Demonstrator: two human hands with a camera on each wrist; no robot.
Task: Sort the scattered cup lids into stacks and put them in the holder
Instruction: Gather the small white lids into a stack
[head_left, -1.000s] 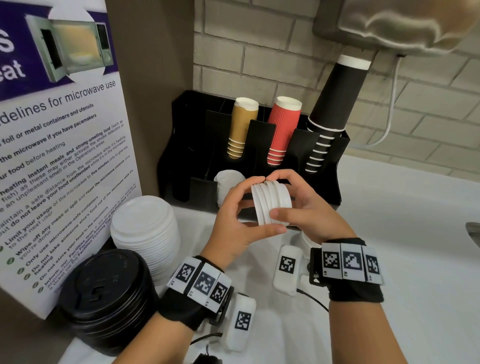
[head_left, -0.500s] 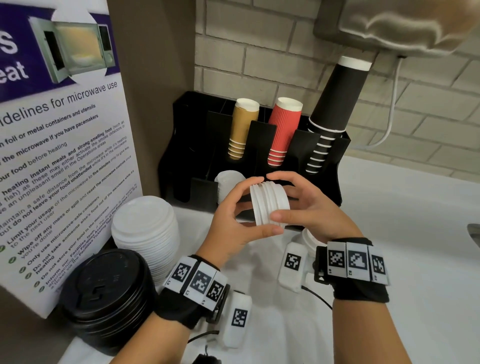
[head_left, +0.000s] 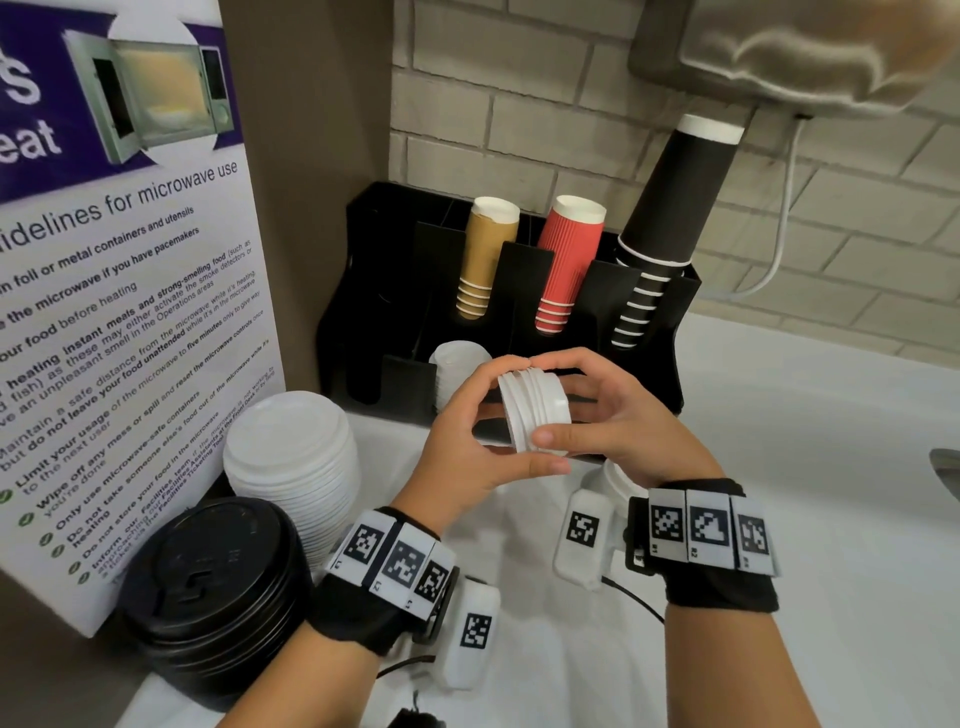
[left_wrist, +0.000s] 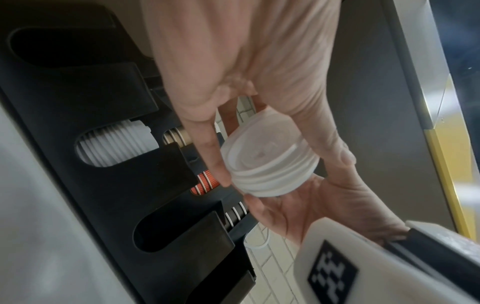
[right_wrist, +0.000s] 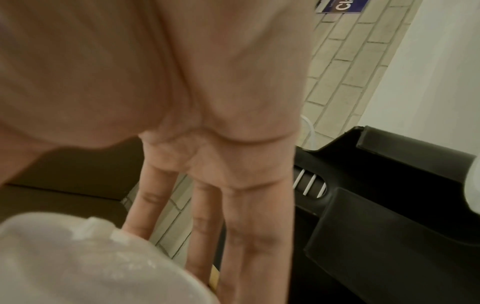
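A person's left hand (head_left: 467, 436) and right hand (head_left: 618, 421) grip a small stack of white lids (head_left: 535, 410) between them, held on edge just in front of the black holder (head_left: 675, 332) on a white counter (head_left: 831, 467). Fingers and thumbs of both hands curl round the rims. One front slot already holds white lids (head_left: 457, 364); larger white lids (head_left: 296, 457) and black lids (head_left: 218, 587) wait in piles at the left. The lids in hand look unevenly nested, so a loose squeeze could let one slip out, or a rim could catch the slot's edge and fan the stack apart.
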